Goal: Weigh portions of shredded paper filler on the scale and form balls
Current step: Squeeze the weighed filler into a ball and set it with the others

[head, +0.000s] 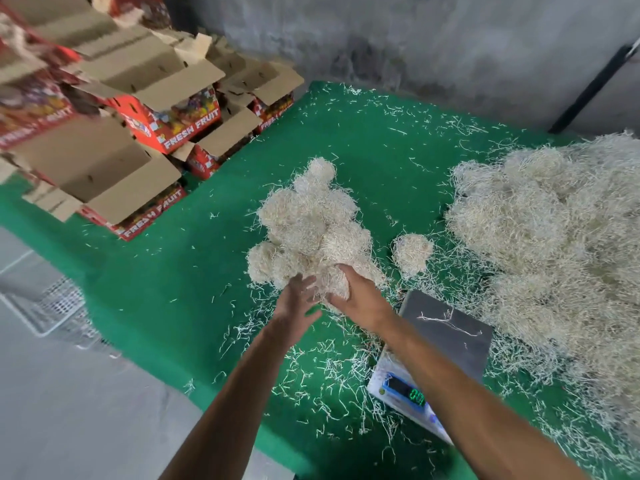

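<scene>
A pale shredded-paper ball (pixel 334 282) is gripped by the curled right hand (pixel 356 299) at the heap of finished balls (pixel 311 223); the left hand (pixel 298 303) is spread, released. It should be set down gently, kept compact.

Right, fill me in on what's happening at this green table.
A person is forming shredded paper filler into balls. The right hand grips a fresh ball at the near edge of the pile of finished balls, while the left hand hovers open beside it. The scale holds only a few stray strands. The loose filler heap lies to the right, and one ball sits apart.
</scene>
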A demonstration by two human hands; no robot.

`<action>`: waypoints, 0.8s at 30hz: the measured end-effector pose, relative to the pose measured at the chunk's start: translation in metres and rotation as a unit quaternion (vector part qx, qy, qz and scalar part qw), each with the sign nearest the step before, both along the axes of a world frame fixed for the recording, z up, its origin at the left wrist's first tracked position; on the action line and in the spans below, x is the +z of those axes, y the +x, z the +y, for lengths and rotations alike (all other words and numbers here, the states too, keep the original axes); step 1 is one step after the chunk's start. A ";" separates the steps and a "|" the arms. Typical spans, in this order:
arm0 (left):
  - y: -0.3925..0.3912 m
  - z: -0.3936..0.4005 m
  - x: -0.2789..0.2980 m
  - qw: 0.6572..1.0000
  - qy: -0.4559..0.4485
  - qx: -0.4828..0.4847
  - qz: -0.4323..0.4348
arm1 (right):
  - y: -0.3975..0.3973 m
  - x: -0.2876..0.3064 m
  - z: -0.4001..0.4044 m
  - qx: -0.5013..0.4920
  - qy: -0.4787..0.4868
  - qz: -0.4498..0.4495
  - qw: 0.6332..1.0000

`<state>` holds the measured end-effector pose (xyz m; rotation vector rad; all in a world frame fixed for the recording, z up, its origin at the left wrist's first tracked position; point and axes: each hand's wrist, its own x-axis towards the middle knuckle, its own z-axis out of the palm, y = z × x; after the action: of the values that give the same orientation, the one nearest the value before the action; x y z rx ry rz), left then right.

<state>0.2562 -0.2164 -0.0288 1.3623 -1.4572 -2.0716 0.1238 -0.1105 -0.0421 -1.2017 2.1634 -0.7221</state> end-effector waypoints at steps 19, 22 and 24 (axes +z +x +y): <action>-0.145 0.101 0.018 0.930 -0.312 -0.195 0.015 | -0.112 0.012 0.149 -0.263 -0.080 0.037 0.961; -0.194 0.141 0.020 0.913 -0.312 -0.259 0.039 | -0.148 0.010 0.200 -0.321 -0.062 0.060 0.943; -0.226 0.166 0.018 0.908 -0.298 -0.290 0.039 | -0.170 0.004 0.224 -0.329 -0.050 0.077 0.940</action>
<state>0.0301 -0.0500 -0.0109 0.6417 -2.4052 -1.6682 -0.0464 0.1138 -0.0380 -0.5665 2.7176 -1.0427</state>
